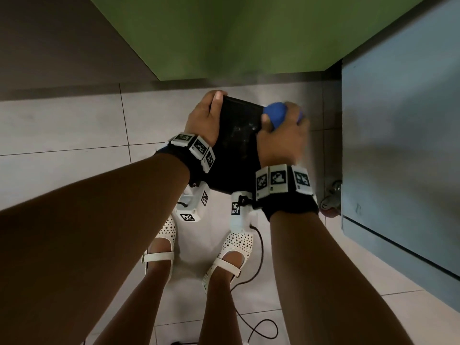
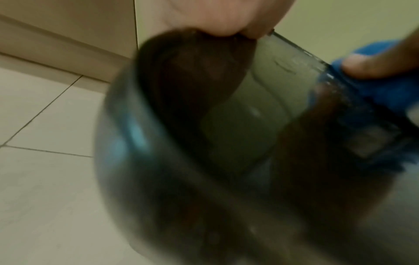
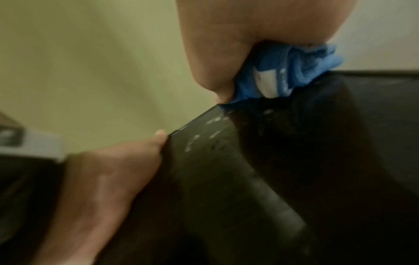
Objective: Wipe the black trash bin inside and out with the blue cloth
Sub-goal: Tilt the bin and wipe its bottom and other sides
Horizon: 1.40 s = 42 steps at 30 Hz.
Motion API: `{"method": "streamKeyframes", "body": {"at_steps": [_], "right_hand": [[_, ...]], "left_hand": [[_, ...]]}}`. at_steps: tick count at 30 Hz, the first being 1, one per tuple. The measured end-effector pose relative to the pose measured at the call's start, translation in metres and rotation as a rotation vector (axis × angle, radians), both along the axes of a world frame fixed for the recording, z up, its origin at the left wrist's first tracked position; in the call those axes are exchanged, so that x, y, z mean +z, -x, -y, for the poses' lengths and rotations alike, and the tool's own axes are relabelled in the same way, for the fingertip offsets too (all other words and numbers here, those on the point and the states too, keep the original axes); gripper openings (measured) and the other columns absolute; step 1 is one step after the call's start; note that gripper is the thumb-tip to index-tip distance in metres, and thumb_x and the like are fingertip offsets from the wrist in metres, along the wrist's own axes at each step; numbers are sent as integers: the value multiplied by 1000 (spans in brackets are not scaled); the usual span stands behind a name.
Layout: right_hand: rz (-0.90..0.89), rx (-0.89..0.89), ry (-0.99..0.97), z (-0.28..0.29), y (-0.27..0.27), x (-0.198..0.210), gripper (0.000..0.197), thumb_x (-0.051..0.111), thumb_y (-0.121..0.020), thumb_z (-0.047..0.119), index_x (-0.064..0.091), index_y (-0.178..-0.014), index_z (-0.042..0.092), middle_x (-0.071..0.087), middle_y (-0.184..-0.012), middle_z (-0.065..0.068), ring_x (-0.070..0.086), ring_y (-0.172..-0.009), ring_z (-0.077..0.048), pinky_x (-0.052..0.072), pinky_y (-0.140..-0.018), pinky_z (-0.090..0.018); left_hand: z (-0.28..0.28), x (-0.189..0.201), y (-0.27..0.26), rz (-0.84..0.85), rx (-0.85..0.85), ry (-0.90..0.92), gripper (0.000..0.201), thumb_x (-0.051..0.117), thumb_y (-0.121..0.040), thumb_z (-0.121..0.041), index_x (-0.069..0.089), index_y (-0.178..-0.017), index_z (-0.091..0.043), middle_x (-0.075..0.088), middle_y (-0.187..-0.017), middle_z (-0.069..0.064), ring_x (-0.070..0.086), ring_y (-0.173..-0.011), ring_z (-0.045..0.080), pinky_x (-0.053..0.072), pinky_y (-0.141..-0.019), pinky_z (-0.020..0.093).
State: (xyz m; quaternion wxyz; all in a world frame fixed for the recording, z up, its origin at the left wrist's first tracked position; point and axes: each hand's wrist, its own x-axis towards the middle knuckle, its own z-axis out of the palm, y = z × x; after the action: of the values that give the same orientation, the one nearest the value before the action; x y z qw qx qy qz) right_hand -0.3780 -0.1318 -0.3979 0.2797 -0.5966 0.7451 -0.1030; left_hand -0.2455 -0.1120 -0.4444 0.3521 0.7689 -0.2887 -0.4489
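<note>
The black trash bin [image 1: 236, 143] is held off the floor in front of me, its dusty side facing up. My left hand [image 1: 206, 118] grips its far left rim, thumb on the outside and fingers hidden inside. My right hand [image 1: 283, 135] holds the bunched blue cloth [image 1: 275, 112] and presses it on the bin's far right corner. In the left wrist view the bin's open inside [image 2: 238, 125] shows, with the blue cloth [image 2: 374, 89] over the rim. The right wrist view has the cloth [image 3: 288, 75] squeezed against the bin's edge [image 3: 204, 118] under my palm.
A green wall panel [image 1: 224, 33] stands straight ahead and a blue cabinet [image 1: 403, 145] on a castor wheel [image 1: 331, 200] stands close on the right. The floor is pale tile [image 1: 62, 125]. A black cable [image 1: 258, 257] trails between my feet in white shoes [image 1: 161, 245].
</note>
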Motion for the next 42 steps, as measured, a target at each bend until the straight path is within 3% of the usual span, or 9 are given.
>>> {"method": "streamKeyframes", "body": {"at_steps": [6,9,13,18,26,30,37,39,42], "right_hand": [[15,391,54,6,-39,-4,46,59,-84,30,48,-125,14,52,-122,-16,44,-114,-33,27,-106,-45],[12,345,100,6,-15,-7,46,56,-85,34,48,-125,13,53,-120,-18,48,-108,-34,35,-97,-41],[66,76,28,-5,21,-8,50,53,-89,30,37,-134,15,41,-133,-17,46,-117,-35,42,-98,-43],[57,-48,26,-56,28,-11,54,55,-89,30,36,-136,13,27,-146,-24,26,-135,-41,33,-107,-53],[32,334,44,-80,-22,-13,59,45,-88,40,36,-137,7,21,-148,-27,14,-139,-41,6,-112,-44],[17,319,66,-37,-13,-17,62,44,-91,42,31,-140,6,15,-151,-24,9,-141,-37,3,-114,-42],[-35,-34,-10,-73,13,-10,60,53,-89,29,30,-139,6,17,-150,-24,9,-141,-37,5,-114,-43],[-41,23,27,-93,-2,-11,61,47,-86,36,35,-136,3,24,-147,-28,17,-138,-41,11,-112,-47],[13,212,26,-96,-30,-12,67,38,-87,42,21,-143,9,19,-149,-26,12,-140,-37,4,-112,-42]], "left_hand": [[1,1,0,-124,26,64,31,33,-91,-42,59,-92,-26,63,-92,0,59,-89,19,49,-92,43],[0,1,1,-123,57,38,32,35,-93,-41,61,-100,-24,63,-96,1,59,-94,20,49,-94,41],[-1,1,0,-148,55,34,26,35,-93,-45,60,-94,-36,63,-97,-2,59,-98,20,49,-95,42],[-1,2,1,-229,101,50,24,40,-84,-52,63,-84,-47,65,-96,0,62,-99,26,48,-97,49],[0,6,1,-391,135,94,25,41,-86,-39,66,-82,-36,62,-91,11,58,-88,24,48,-92,48],[-2,8,0,-397,113,84,22,41,-86,-40,62,-87,-31,62,-89,13,58,-84,25,49,-81,42],[-3,5,0,-336,76,90,25,42,-84,-50,64,-84,-39,63,-96,7,59,-93,23,48,-95,50],[-3,5,1,-327,84,100,25,42,-83,-50,64,-84,-39,63,-94,7,58,-92,22,48,-96,50],[-2,5,1,-329,107,82,26,42,-82,-51,65,-84,-39,64,-94,9,60,-91,24,50,-93,50]]}}
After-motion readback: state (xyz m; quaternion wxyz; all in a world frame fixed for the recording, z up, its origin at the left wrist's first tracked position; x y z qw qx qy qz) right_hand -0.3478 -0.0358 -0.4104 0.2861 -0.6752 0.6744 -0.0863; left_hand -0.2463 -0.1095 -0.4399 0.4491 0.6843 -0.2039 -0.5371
